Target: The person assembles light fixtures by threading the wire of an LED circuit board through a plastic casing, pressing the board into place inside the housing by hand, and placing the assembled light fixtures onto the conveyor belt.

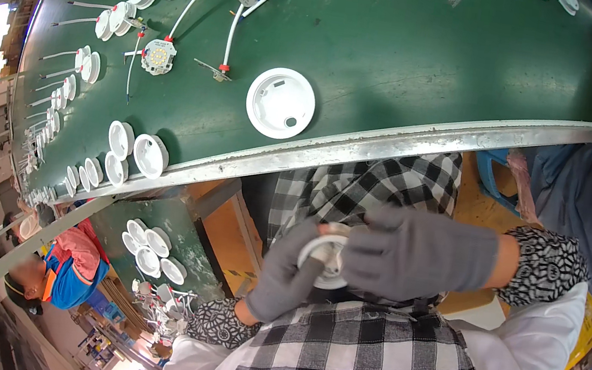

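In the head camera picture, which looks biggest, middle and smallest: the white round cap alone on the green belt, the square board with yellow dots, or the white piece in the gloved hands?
1. White round cap.
2. White piece, mostly hidden by the left hand and right hand; being nearer the camera, its rank is unsure.
3. Square board, clearly smallest.

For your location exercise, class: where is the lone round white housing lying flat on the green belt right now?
In the head view, the round white housing lies right of centre on the green belt, just above its metal edge, right of the small LED boards with white wires.
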The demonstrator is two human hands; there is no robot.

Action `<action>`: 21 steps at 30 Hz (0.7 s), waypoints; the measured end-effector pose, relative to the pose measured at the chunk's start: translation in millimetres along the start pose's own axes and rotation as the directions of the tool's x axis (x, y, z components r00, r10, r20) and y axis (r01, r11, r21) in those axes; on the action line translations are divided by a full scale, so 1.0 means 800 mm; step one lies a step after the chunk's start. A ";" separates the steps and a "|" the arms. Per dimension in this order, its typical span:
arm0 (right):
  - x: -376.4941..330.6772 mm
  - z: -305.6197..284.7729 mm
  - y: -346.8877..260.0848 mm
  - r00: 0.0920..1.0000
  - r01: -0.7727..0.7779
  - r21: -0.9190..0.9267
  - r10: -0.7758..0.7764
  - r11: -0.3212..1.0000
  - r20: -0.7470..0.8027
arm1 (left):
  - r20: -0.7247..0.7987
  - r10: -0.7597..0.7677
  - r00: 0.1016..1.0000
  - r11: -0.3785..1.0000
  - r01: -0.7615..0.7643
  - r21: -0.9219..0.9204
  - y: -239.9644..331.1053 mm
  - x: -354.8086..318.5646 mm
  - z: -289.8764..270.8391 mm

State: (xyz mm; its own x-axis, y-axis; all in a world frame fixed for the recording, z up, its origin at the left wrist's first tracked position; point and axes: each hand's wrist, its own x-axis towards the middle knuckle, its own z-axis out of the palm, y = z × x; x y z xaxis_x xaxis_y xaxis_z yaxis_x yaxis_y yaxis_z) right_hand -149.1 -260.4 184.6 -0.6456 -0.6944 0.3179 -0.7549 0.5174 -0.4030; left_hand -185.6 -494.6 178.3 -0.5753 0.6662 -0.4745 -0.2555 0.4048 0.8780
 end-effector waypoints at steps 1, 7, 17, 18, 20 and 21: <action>-0.001 -0.008 -0.001 1.000 0.003 0.001 -0.003 1.000 0.003 | -0.002 0.000 1.000 1.000 0.000 -0.003 -0.001 0.001 -0.005; -0.005 0.039 -0.028 0.648 -0.640 0.762 0.604 0.101 0.464 | 0.022 0.063 0.998 0.996 -0.065 0.061 -0.004 0.015 -0.003; -0.010 0.063 -0.038 0.673 -0.490 0.871 0.641 0.013 0.369 | 0.386 0.031 0.922 0.999 -0.040 0.016 -0.003 0.020 -0.022; -0.009 0.062 -0.041 0.646 -0.524 0.852 0.649 -0.005 0.401 | 0.360 0.007 0.933 0.980 -0.078 0.182 -0.001 0.019 -0.019; -0.008 0.063 -0.043 0.616 -0.557 0.830 0.658 -0.026 0.434 | 0.358 -0.021 0.934 0.979 -0.053 0.197 0.001 0.020 -0.017; -0.008 0.064 -0.044 0.599 -0.582 0.811 0.647 -0.053 0.472 | 0.353 -0.068 0.933 0.975 -0.013 0.221 0.001 0.019 -0.016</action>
State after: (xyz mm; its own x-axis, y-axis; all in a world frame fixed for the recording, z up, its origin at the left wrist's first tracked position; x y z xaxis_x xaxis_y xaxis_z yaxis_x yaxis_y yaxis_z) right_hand -112.9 -299.6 153.1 -0.8205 -0.3175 -0.4753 0.5095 -0.0293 -0.8600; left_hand -204.7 -492.1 172.7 -0.2457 0.8153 -0.5243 -0.0695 0.5246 0.8485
